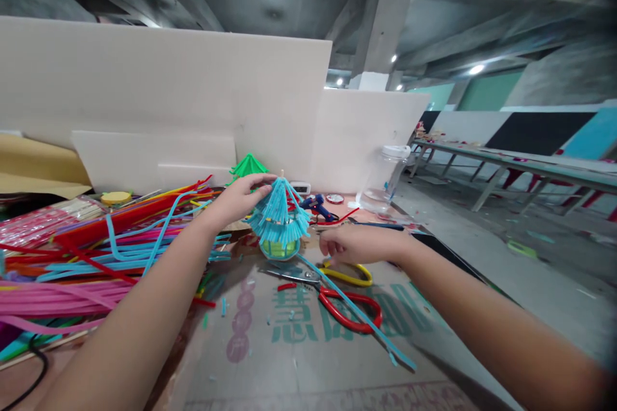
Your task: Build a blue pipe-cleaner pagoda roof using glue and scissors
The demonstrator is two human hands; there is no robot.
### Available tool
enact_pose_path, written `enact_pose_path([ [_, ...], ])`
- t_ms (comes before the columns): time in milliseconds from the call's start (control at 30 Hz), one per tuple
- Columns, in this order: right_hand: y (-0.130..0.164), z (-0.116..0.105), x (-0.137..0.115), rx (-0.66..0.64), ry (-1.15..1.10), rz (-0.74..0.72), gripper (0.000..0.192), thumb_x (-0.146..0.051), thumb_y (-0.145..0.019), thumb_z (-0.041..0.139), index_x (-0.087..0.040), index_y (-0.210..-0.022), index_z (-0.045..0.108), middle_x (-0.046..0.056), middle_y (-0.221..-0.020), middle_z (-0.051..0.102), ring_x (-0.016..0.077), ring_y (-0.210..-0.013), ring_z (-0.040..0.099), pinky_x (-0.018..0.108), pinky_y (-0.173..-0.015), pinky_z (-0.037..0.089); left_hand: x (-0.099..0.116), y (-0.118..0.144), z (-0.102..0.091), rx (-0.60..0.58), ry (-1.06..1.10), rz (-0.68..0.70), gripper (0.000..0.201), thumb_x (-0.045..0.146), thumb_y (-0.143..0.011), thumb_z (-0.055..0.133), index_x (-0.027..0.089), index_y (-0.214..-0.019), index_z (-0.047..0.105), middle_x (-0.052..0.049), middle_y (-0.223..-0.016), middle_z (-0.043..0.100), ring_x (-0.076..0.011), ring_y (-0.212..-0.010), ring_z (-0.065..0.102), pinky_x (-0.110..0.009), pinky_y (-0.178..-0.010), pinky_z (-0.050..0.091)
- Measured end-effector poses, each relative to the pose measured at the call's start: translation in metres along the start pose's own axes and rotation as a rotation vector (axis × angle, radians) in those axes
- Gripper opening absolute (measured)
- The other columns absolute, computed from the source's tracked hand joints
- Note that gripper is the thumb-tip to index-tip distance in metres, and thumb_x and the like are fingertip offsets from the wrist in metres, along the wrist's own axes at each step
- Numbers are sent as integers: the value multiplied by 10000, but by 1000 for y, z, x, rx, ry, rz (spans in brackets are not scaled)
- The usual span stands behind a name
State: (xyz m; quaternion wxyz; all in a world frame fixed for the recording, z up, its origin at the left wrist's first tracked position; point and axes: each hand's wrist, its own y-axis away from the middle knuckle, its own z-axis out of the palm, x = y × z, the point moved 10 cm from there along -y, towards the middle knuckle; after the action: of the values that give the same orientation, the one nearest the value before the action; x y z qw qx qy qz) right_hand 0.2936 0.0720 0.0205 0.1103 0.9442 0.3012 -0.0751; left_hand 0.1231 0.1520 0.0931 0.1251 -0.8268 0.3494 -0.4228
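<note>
My left hand [240,200] grips the top of a small blue straw-roofed model [279,218] with a yellow-green base, standing on the cardboard-covered table [299,359]. My right hand [354,243] hovers just right of the model with its fingers curled; whether it pinches anything I cannot tell. A long blue straw [357,311] runs from the model's base across red-handled scissors [344,308] lying below my right hand. A yellow-handled tool [349,276] lies under that hand.
A heap of coloured straws [87,250] fills the table's left. A green model [248,167], a blue glue gun [315,205] and a clear plastic jar [383,180] stand behind. White foam boards [164,96] wall the back. Long benches [520,167] stand at right.
</note>
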Motion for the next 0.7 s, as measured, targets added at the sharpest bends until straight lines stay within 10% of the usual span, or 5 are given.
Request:
enact_pose_path([
  [400,39,46,-1,-31,0,-19,731,-101,-737,593,-253,-1437,445,117,-1203,605,225,-1001,609,288,-792,458,11,5,3,6,-101,-24,687,604,-813,581,187,-1355,526,-120,-1395,553,-297,-1254,534,-425,-1045,438],
  [700,47,12,-3,100,259,18,732,-87,-767,538,-328,-1450,429,77,-1144,705,222,-873,672,268,-679,436,5,1,7,27,-154,23,635,562,-842,553,188,-1355,517,-110,-1405,540,-277,-1281,508,-417,-1082,399],
])
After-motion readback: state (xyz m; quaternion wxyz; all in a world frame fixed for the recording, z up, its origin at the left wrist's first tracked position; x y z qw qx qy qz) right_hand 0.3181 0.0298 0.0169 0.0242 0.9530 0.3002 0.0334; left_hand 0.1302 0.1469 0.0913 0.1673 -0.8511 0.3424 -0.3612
